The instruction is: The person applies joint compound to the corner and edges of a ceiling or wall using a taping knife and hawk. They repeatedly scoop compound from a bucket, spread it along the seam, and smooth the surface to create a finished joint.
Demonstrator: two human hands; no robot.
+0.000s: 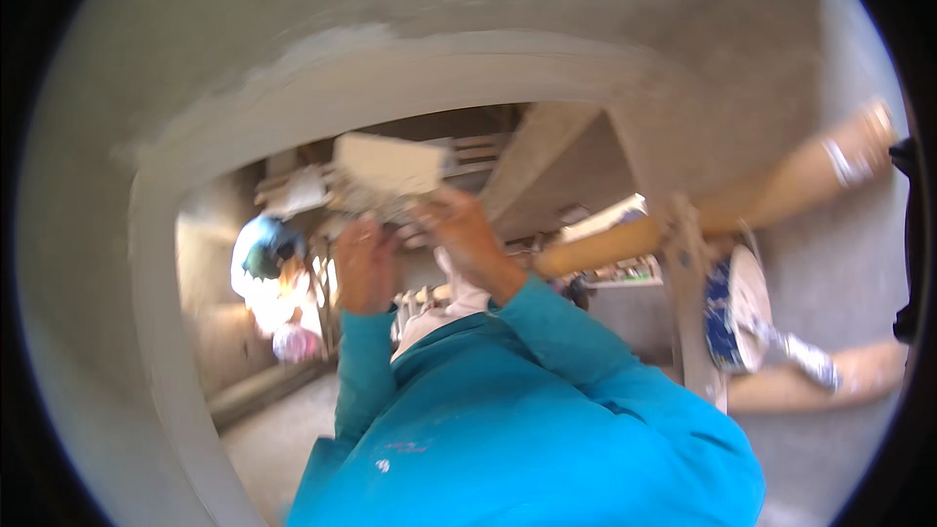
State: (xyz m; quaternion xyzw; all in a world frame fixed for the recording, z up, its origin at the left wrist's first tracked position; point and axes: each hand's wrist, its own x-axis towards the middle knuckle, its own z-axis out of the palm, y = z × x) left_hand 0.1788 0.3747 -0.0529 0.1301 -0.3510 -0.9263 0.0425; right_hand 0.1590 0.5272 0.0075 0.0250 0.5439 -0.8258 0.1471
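A flat, pale rectangular plate (388, 164), perhaps a plastering blade, is in front of me above the opening's lower part, blurred by motion. My right hand (467, 239) is at its lower right corner, with the fingers bent and closed on that edge. Just below the plate and left of the right hand, my left hand (366, 265) is raised. Its fingers are smeared, so its grip and any contact with the plate cannot be made out. Both forearms are in teal sleeves.
Grey plaster wall (390, 68) frames the opening around me. To the right, a round wooden pole (781, 185) crosses an upright post (689, 283). A blue and white bucket (737, 312) with a splattered tool handle (805, 361) hangs beside it. Another person (268, 273) is lower down at left.
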